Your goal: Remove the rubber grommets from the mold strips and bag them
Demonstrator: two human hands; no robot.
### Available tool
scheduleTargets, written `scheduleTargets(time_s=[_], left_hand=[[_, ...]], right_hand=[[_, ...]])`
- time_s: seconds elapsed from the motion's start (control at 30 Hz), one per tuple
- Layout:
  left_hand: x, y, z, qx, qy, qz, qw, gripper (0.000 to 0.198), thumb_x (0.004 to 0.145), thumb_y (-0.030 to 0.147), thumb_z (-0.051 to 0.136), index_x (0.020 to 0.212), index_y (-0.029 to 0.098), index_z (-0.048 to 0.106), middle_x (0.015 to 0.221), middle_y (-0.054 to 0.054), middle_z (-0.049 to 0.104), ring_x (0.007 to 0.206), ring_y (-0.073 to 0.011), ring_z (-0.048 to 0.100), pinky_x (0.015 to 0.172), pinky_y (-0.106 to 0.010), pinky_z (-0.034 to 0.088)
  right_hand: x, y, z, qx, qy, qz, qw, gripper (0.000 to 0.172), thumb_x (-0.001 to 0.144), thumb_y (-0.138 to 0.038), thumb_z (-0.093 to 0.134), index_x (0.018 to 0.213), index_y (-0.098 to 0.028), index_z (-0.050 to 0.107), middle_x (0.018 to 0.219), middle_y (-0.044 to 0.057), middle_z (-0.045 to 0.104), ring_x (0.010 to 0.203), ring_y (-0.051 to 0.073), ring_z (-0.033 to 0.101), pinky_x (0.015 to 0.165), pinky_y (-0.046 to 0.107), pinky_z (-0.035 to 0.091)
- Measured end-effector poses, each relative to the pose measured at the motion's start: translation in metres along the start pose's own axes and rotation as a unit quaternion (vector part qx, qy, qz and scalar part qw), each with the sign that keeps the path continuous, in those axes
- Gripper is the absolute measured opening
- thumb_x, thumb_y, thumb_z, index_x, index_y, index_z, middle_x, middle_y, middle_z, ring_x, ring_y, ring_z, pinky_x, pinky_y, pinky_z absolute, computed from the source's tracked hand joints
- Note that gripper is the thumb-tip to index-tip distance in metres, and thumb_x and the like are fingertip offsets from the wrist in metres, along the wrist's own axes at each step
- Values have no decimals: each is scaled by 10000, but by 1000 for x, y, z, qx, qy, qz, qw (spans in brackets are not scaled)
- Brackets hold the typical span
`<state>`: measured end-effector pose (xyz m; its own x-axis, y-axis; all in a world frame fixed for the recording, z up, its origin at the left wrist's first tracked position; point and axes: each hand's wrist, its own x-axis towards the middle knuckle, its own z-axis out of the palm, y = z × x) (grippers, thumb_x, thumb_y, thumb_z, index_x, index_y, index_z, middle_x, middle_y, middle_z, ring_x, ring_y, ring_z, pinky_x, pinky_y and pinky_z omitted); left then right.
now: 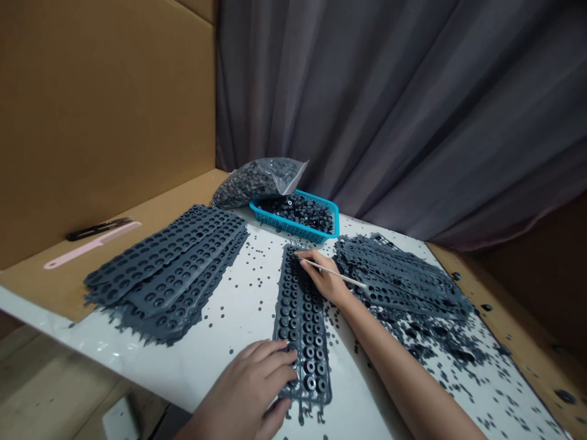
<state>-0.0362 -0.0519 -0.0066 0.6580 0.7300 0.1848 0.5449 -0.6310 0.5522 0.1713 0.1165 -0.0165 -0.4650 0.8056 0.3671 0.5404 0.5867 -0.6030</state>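
Observation:
A dark grey rubber sheet (300, 342) with rows of round ring-shaped parts lies lengthwise in front of me on the white table. My left hand (257, 382) rests on the near left edge of this sheet, its fingers stretched out and slightly apart. At the far end, my right hand (324, 276) grips a thin white stick (342, 276) like a pen. One end of the stick points down at the sheet's far rows, where the tip's contact is too small to make out. Its other, thicker end sticks out to the right above the wrist.
Stacked grey sheets (174, 263) lie left, and perforated sheets (403, 275) lie right among loose black scraps. Behind are a blue basket (293, 228) of small black parts and a filled clear bag (257, 180). A pink knife-shaped tool (92, 245) and a black cutter (98, 228) lie far left.

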Motion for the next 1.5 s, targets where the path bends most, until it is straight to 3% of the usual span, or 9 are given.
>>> scheduleTargets(time_s=[0.13,0.3,0.57,0.73,0.87,1.0,1.23,1.5], left_hand=[[1,-1,1,-9,15,3,1000,314,738,119,524,1026,217,596,1200,-35,621,1143,-244,526,962,-388,442],[1,1,0,-2,4,0,1000,325,742,124,526,1049,206,594,1214,-45,611,1149,-255,520,961,-413,443],[2,0,2,-10,20,0,1000,320,738,115,531,1034,221,591,1203,-30,617,1144,-233,522,963,-377,445],[2,1,0,10,-6,-4,1000,313,751,128,521,1046,208,591,1215,-35,611,1153,-243,516,967,-397,445],[2,0,0,12,-12,-2,1000,323,758,131,515,1063,209,586,1228,-26,603,1163,-239,508,973,-405,443],[2,-2,0,6,-3,-1,1000,314,749,129,528,1044,209,596,1217,-32,611,1153,-244,518,962,-401,451],[2,-1,1,10,0,2,1000,328,739,114,522,1046,204,592,1223,-36,606,1152,-252,520,961,-416,451],[3,1,-1,11,-8,-2,1000,303,755,133,524,1040,197,601,1215,-40,612,1149,-252,523,959,-420,455]], right_hand=[[-9,-12,-5,58,-52,21,997,194,891,-343,486,995,-235,610,1059,59,671,990,225,611,870,403,461],[-10,-14,-7,51,-65,8,997,169,889,-334,500,942,-236,625,1049,46,675,988,212,598,883,398,441],[-9,-10,-4,18,-67,-46,996,172,902,-325,477,972,-245,612,1012,57,681,949,217,601,832,385,461],[-5,-3,-1,-55,-76,-76,993,224,926,-309,416,1061,-242,581,1017,79,672,911,225,591,810,387,457],[0,3,1,-89,-37,-69,993,233,932,-306,389,1034,-236,587,1045,89,660,946,238,589,833,400,446],[-4,-3,-1,-34,9,-23,999,193,916,-315,438,1012,-237,586,1046,79,659,977,236,597,846,397,457],[-20,-25,-5,72,-61,4,996,142,891,-311,504,956,-241,610,1073,54,665,1009,209,597,879,397,461],[-22,-24,-4,63,-54,-25,996,141,892,-293,507,956,-227,614,1072,73,660,1008,204,588,881,396,458]])
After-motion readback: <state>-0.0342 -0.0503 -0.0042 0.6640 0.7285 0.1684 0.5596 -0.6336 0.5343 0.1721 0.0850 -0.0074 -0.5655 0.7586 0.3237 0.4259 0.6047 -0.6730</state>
